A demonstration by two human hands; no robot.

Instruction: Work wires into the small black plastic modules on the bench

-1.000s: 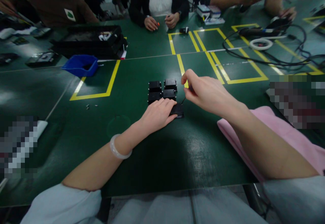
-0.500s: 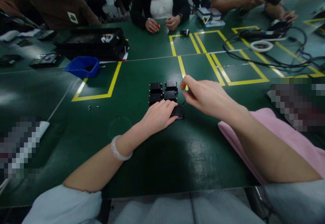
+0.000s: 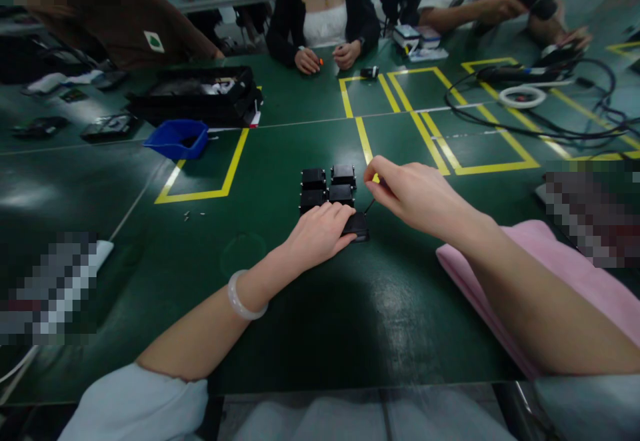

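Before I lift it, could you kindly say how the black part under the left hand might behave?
The black part looks stiff, its edges being straight. Lying flat under the left hand, it seems unlikely to roll. If pushed, it might slide, as the green table looks smooth.

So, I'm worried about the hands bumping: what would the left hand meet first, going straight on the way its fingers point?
The left hand would probably meet the thin dark shaft extending from the right hand first, though depth is hard to judge here.
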